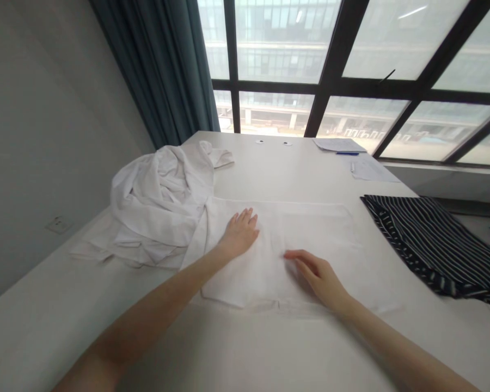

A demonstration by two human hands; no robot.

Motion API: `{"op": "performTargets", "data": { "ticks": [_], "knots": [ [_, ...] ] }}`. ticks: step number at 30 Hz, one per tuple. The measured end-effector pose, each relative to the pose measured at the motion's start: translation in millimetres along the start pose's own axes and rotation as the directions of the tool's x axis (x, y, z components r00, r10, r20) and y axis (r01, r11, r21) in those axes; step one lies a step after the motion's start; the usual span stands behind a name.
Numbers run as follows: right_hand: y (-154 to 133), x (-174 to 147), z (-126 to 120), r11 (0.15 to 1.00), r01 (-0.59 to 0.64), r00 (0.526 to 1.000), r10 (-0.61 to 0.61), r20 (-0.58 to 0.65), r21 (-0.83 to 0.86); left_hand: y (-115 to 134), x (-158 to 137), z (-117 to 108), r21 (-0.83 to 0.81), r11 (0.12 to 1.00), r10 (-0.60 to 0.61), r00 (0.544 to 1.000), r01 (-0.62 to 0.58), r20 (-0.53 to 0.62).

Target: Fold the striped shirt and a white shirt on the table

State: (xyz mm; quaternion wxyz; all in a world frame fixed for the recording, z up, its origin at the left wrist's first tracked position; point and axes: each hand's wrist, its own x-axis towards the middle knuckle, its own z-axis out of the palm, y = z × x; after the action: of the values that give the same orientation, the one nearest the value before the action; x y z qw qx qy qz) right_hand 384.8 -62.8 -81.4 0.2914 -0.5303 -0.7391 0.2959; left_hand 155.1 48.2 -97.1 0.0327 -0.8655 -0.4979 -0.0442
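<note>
A white cloth garment lies spread flat in folded layers on the white table. My left hand rests palm down on its left part, fingers stretched out and slightly spread. Over the middle of the cloth is my right hand, its fingers bent to the left with the tips at the fabric and the thumb a little apart. No raised fabric shows between those fingers. Beside the garment's left edge sits a crumpled heap of white cloth, touching it.
A black-and-white striped cloth lies along the table's right side. Papers and a blue pen are at the far right corner. Two small white pieces lie near the far edge. A wall and a blue curtain border the left.
</note>
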Motion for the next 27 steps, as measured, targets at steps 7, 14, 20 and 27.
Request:
{"op": "performTargets", "data": {
  "ticks": [7, 14, 20, 27],
  "knots": [
    [24.8, -3.5, 2.2, 0.810, 0.082, 0.995, -0.098, 0.003, -0.580, 36.0, -54.0, -2.4, -0.108, 0.959, 0.259, 0.965, -0.262, -0.044],
    [35.1, -13.7, -7.4, 0.748, 0.067, 0.998, -0.062, 0.031, -0.660, 12.8, -74.8, -16.9, -0.182, 0.914, 0.372, 0.928, -0.364, 0.010],
    [53.0, -28.8, -24.8, 0.701, 0.018, 0.999, -0.037, -0.012, -0.713, -1.4, -93.5, -18.9, -0.185, 0.917, 0.368, 0.929, -0.353, 0.051],
    [76.8, -50.7, -46.4, 0.641, -0.095, 0.993, 0.002, -0.122, -0.762, -20.8, -112.6, -11.4, -0.081, 0.971, 0.230, 0.973, -0.227, 0.028]
  ]
}}
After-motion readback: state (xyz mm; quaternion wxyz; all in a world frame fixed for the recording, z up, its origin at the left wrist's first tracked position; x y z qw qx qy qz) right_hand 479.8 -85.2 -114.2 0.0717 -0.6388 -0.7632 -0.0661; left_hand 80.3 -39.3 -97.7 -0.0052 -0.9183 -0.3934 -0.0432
